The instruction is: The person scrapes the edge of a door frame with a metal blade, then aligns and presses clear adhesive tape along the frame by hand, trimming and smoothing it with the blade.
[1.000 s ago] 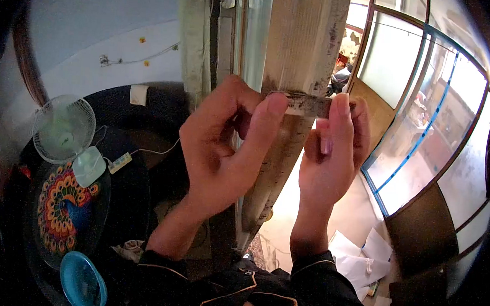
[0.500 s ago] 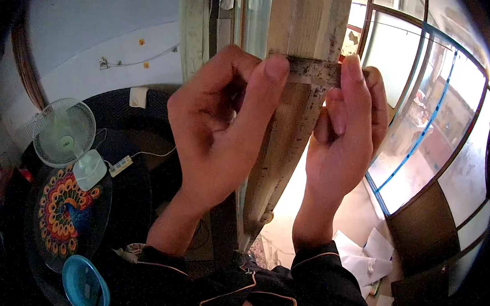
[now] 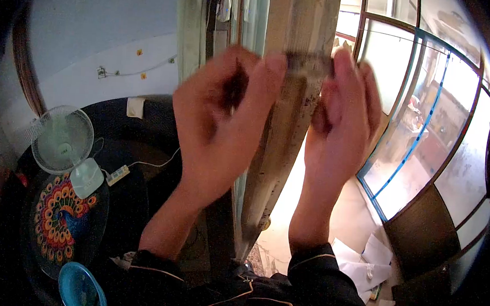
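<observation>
A short, dark, see-through strip (image 3: 309,63), like a piece of tape, stretches between my two hands in front of a wooden post (image 3: 296,22). My left hand (image 3: 219,110) pinches its left end between thumb and curled fingers. At the other end, my right hand (image 3: 344,105) grips it with the thumb and fingers. Both hands are raised and blurred by motion. Whether the strip touches the post behind it I cannot tell.
At left, a white fan (image 3: 63,140) and a power strip (image 3: 117,175) sit on a dark round table with a peacock picture (image 3: 64,221). A blue basin (image 3: 80,288) is at lower left. White papers (image 3: 361,264) lie at lower right, near glass panels (image 3: 423,129).
My hands have drawn slightly closer together, and the span of strip between them looks shorter. The surroundings have shifted slightly in view.
</observation>
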